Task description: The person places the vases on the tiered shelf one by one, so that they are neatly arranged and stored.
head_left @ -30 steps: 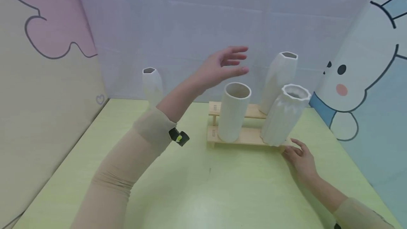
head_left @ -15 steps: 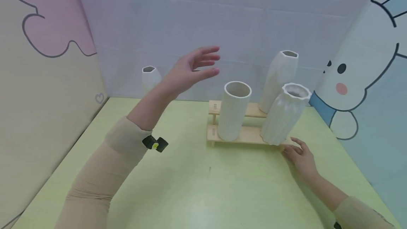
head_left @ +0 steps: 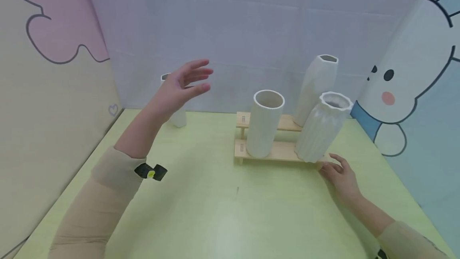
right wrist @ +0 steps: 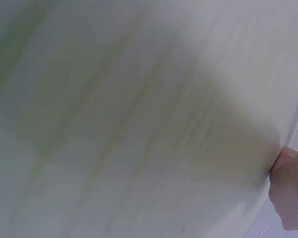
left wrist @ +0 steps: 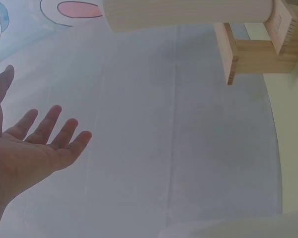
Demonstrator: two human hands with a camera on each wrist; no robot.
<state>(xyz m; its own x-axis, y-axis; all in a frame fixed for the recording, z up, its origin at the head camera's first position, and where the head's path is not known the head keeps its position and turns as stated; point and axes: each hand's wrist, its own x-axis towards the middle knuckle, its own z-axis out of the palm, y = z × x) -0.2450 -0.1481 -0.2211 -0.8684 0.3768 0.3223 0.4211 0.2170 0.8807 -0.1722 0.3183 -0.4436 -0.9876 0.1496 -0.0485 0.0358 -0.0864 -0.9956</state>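
Observation:
My left hand (head_left: pixel 177 89) is raised with fingers spread and nothing in it. It overlaps a white faceted vase (head_left: pixel 178 119) at the back left in the head view. At the right end of a two-tier wooden stand (head_left: pixel 283 152), my right hand (head_left: pixel 341 181) pinches the lower corner. The lower tier carries a ribbed cylindrical vase (head_left: pixel 265 127) on the left and a pleated vase with a scalloped rim (head_left: pixel 321 131) on the right. Behind them, a tall faceted vase (head_left: pixel 316 89) stands on the upper tier. The right wrist view shows the right hand (right wrist: pixel 290 191) only at its edge.
A pale yellow-green table (head_left: pixel 201 211) lies under everything. Behind it hangs a plain lavender backdrop (head_left: pixel 223 43). Cartoon-printed panels close in the left side (head_left: pixel 64 83) and the right side (head_left: pixel 427 143).
My left hand has moved left, away from above the ribbed vase, to in front of the left faceted vase. My right hand and the stand have stayed put.

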